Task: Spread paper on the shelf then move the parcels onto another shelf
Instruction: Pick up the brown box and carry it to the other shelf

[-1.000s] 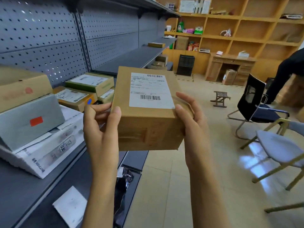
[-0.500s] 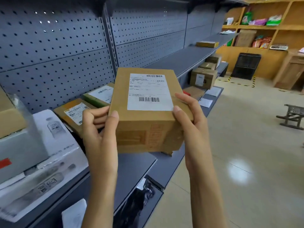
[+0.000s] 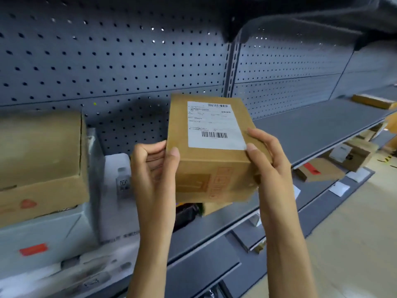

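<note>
I hold a brown cardboard parcel (image 3: 211, 168) with a white barcode label on top, in the air in front of the grey shelf (image 3: 318, 127). My left hand (image 3: 153, 168) grips its left side and my right hand (image 3: 265, 157) grips its right side. On the shelf to the left sit a large brown box (image 3: 40, 160) on a grey parcel (image 3: 43, 233), with white packages (image 3: 116, 196) beside them. Another small parcel (image 3: 214, 207) peeks out under the held one.
A grey pegboard wall (image 3: 118, 61) backs the shelf, with a dark upper shelf (image 3: 311, 16) overhead. A flat brown parcel (image 3: 373, 101) lies far right on the shelf. Lower shelves at right hold several boxes (image 3: 352, 155) and white papers (image 3: 339, 188). Beige floor (image 3: 354, 244) at lower right.
My view has swung left and toward the shelf, so the room behind is out of sight. Both hands keep the parcel, now held closer to the pegboard.
</note>
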`<state>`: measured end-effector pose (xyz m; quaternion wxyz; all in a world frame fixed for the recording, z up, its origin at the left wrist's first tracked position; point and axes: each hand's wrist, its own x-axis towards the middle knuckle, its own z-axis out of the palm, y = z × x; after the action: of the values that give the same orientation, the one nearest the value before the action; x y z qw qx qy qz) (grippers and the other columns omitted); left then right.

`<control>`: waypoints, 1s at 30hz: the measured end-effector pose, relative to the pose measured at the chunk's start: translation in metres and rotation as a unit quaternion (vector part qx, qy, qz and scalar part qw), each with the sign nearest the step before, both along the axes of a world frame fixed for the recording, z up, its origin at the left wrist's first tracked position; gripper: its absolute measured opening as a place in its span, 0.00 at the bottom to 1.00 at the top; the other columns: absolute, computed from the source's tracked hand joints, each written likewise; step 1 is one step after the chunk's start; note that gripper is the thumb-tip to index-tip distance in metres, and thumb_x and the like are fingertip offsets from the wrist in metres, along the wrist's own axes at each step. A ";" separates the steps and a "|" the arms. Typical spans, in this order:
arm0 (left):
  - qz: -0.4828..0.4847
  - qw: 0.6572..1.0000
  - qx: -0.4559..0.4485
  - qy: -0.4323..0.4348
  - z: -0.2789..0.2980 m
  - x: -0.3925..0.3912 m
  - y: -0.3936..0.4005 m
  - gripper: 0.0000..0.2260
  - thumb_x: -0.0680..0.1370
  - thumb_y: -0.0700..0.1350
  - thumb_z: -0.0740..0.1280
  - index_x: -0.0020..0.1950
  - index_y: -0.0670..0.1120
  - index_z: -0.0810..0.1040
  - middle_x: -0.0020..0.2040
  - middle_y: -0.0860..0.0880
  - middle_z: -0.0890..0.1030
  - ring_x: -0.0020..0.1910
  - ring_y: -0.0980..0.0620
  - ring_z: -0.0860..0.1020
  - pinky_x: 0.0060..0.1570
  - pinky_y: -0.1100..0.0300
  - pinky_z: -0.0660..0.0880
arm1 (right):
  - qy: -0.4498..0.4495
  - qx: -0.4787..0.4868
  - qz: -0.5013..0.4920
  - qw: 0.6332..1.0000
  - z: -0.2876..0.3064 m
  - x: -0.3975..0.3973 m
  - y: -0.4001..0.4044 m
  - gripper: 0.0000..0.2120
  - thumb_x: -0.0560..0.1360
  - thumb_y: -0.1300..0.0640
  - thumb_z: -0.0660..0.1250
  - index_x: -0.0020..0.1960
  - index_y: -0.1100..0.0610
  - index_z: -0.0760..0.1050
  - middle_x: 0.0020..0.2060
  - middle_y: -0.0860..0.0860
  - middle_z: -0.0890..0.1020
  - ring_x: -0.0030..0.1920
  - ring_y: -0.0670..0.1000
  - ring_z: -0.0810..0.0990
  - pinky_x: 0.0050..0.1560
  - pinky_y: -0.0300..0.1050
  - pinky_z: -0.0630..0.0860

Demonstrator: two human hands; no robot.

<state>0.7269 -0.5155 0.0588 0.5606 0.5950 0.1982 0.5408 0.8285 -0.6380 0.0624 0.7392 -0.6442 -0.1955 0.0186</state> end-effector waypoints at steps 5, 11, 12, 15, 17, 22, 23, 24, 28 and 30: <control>0.034 0.999 0.031 0.000 0.003 0.006 0.011 0.10 0.78 0.46 0.67 0.55 0.41 0.76 0.51 0.47 0.81 0.48 0.62 0.79 0.47 0.71 0.73 | -0.008 0.013 0.056 0.998 0.003 0.029 0.027 0.11 0.82 0.54 0.66 0.61 0.43 0.80 0.65 0.48 0.81 0.56 0.45 0.77 0.49 0.40 0.71; 0.096 0.994 0.037 0.027 0.004 0.013 0.005 0.12 0.76 0.51 0.67 0.54 0.45 0.76 0.50 0.51 0.81 0.50 0.58 0.80 0.48 0.70 0.73 | -0.018 0.014 0.126 0.992 0.004 0.059 0.041 0.11 0.80 0.49 0.68 0.61 0.43 0.79 0.65 0.48 0.81 0.59 0.49 0.78 0.53 0.45 0.73; 0.113 0.992 0.037 0.032 0.004 0.013 0.002 0.12 0.77 0.51 0.67 0.55 0.45 0.76 0.51 0.51 0.81 0.50 0.59 0.80 0.47 0.71 0.73 | -0.020 0.013 0.141 0.990 0.004 0.063 0.043 0.10 0.80 0.49 0.68 0.61 0.43 0.79 0.64 0.48 0.81 0.57 0.49 0.78 0.53 0.46 0.73; 0.160 0.985 0.026 0.057 0.005 0.013 -0.005 0.10 0.79 0.50 0.65 0.57 0.47 0.76 0.55 0.52 0.80 0.53 0.63 0.78 0.48 0.74 0.72 | -0.021 0.009 0.190 0.982 0.005 0.069 0.051 0.10 0.81 0.46 0.67 0.61 0.42 0.79 0.56 0.45 0.79 0.51 0.47 0.74 0.52 0.44 0.72; 0.176 0.981 0.013 0.078 0.003 0.013 -0.009 0.11 0.79 0.52 0.64 0.61 0.53 0.75 0.59 0.55 0.78 0.55 0.66 0.77 0.51 0.73 0.73 | -0.028 0.014 0.226 0.974 0.004 0.071 0.056 0.10 0.82 0.46 0.66 0.62 0.43 0.79 0.49 0.41 0.77 0.48 0.44 0.74 0.50 0.40 0.72; 0.157 0.984 -0.018 0.082 -0.013 0.012 -0.019 0.21 0.79 0.55 0.63 0.72 0.63 0.66 0.70 0.61 0.72 0.68 0.64 0.70 0.69 0.54 0.68 | -0.059 0.020 0.284 0.957 -0.001 0.068 0.065 0.11 0.82 0.46 0.66 0.64 0.42 0.77 0.45 0.50 0.77 0.42 0.41 0.73 0.50 0.44 0.73; 0.151 0.985 -0.026 0.080 -0.017 0.013 -0.023 0.24 0.79 0.55 0.64 0.73 0.64 0.62 0.71 0.62 0.70 0.70 0.64 0.68 0.71 0.53 0.66 | -0.063 0.020 0.298 0.952 -0.004 0.067 0.064 0.12 0.81 0.45 0.65 0.64 0.39 0.76 0.48 0.54 0.78 0.45 0.43 0.75 0.54 0.48 0.74; 0.149 0.985 -0.032 0.084 -0.021 0.014 -0.026 0.27 0.78 0.56 0.64 0.74 0.66 0.59 0.72 0.64 0.68 0.71 0.65 0.66 0.72 0.52 0.64 | -0.068 0.019 0.310 0.948 -0.007 0.067 0.064 0.13 0.80 0.42 0.65 0.65 0.37 0.75 0.51 0.59 0.79 0.49 0.46 0.76 0.58 0.52 0.75; 0.154 0.983 -0.040 0.096 -0.032 0.018 -0.040 0.35 0.75 0.58 0.66 0.76 0.67 0.50 0.76 0.64 0.62 0.74 0.64 0.61 0.74 0.49 0.59 | -0.084 0.052 0.316 0.944 -0.015 0.066 0.060 0.19 0.81 0.45 0.63 0.71 0.41 0.71 0.63 0.54 0.79 0.66 0.52 0.77 0.70 0.57 0.73; 0.158 0.981 -0.039 0.107 -0.033 0.017 -0.047 0.36 0.74 0.58 0.66 0.76 0.67 0.49 0.76 0.65 0.60 0.75 0.65 0.60 0.75 0.50 0.58 | -0.073 0.086 0.311 0.944 -0.017 0.067 0.058 0.17 0.83 0.53 0.62 0.71 0.45 0.71 0.69 0.50 0.78 0.71 0.52 0.75 0.73 0.59 0.72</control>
<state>0.7441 -0.5625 0.0262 0.4665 0.5881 0.3693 0.5479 0.8951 -0.5799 0.0450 0.7328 -0.4852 -0.4404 0.1833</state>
